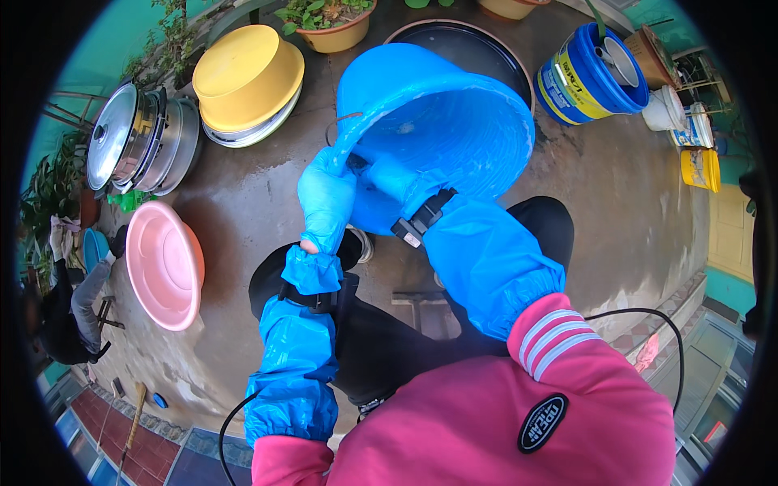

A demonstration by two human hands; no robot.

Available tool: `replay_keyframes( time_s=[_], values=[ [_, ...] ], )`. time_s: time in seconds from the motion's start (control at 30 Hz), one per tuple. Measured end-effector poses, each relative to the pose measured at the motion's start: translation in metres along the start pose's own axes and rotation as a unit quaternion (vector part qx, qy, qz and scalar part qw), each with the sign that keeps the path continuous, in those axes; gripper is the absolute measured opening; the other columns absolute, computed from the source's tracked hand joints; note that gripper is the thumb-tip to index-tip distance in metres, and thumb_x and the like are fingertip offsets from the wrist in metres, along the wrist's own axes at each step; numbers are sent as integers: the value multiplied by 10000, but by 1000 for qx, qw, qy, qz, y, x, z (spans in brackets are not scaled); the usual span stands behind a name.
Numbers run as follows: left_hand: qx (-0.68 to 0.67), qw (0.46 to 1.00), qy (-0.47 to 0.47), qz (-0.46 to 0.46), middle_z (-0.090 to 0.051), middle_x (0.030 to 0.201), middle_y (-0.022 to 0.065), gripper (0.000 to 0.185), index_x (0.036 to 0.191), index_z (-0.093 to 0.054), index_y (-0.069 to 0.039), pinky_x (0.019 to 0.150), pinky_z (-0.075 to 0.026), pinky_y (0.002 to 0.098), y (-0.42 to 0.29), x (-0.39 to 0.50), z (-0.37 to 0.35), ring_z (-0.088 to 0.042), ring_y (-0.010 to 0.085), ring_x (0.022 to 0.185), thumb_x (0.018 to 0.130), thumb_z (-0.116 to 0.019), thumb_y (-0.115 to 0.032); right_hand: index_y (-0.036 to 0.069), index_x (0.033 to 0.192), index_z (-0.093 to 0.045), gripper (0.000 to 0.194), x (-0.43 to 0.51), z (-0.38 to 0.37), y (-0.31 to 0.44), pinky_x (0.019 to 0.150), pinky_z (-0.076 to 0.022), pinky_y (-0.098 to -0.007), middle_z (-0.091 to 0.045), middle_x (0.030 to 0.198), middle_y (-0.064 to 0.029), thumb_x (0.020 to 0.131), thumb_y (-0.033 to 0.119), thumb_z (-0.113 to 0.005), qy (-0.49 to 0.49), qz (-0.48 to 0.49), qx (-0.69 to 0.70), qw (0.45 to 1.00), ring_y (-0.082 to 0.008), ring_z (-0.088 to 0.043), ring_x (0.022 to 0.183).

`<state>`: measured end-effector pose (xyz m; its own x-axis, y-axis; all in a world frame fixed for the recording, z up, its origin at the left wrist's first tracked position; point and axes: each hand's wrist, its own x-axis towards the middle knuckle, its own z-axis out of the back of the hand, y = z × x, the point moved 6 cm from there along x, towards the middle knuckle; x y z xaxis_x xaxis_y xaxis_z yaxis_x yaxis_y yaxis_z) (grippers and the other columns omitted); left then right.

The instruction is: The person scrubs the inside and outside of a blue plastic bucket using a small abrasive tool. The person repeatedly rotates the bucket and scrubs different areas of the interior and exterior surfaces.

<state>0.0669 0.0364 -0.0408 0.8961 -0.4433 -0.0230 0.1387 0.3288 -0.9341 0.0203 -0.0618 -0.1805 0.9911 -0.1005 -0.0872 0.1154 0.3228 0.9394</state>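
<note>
A large blue plastic bucket (474, 133) lies tilted on its side between my knees, its mouth facing me, with whitish, foamy-looking streaks inside. My left hand (328, 191), in a blue glove, grips the bucket's rim at its left edge, close to a thin wire handle. Inside the bucket, near that same edge, is my right hand (386, 173), also gloved. A dark thing (357, 163) shows at its fingers; I cannot tell what it is or how firmly it is held. Blue sleeve covers and black wrist straps are on both forearms.
Behind the bucket stands a wide black basin (450, 39). Left are a yellow basin (243, 79) upside down, stacked metal pots (143, 143) and a pink basin (164, 267). A blue pail (571, 79) stands right. A person (73, 304) sits at far left.
</note>
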Motion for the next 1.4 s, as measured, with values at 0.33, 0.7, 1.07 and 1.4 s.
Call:
replay_keyframes(
  time_s=[0.33, 0.7, 1.07, 1.4],
  values=[
    [108, 994, 32, -1, -583, 715, 199, 167, 788, -567, -48, 591, -432, 406, -7, -3, -3, -550, 334, 625, 867, -506, -182, 137, 1222, -550, 401, -66, 67, -22, 696, -479, -448, -608, 1031, -197, 826, 168, -500, 48, -166, -498, 850, -312, -611, 864],
    [169, 984, 49, -12, -637, 864, 206, 207, 977, -620, -42, 691, -482, 422, -10, -5, -5, -607, 402, 819, 781, -580, -97, 124, 1281, -494, 414, -91, 98, -15, 719, -485, -427, -597, 1044, -194, 871, 183, -510, 68, -172, -556, 811, -332, -601, 839],
    [147, 987, 47, -45, -552, 653, 172, 132, 726, -530, -42, 564, -415, 369, -18, -8, -9, -488, 237, 556, 828, -552, -123, 159, 1360, -403, 502, -71, -33, 20, 917, -421, -429, -451, 1305, -206, 868, 146, -503, -122, -27, 105, 987, -355, -495, 1120],
    [183, 980, 76, -5, -635, 923, 207, 248, 1026, -632, -71, 735, -478, 447, -24, -6, -16, -602, 401, 852, 791, -563, -108, 145, 1322, -442, 484, -123, 32, -24, 950, -336, -562, -442, 1308, -189, 850, 239, -490, -1, -265, -459, 848, -392, -392, 1218]
  ],
)
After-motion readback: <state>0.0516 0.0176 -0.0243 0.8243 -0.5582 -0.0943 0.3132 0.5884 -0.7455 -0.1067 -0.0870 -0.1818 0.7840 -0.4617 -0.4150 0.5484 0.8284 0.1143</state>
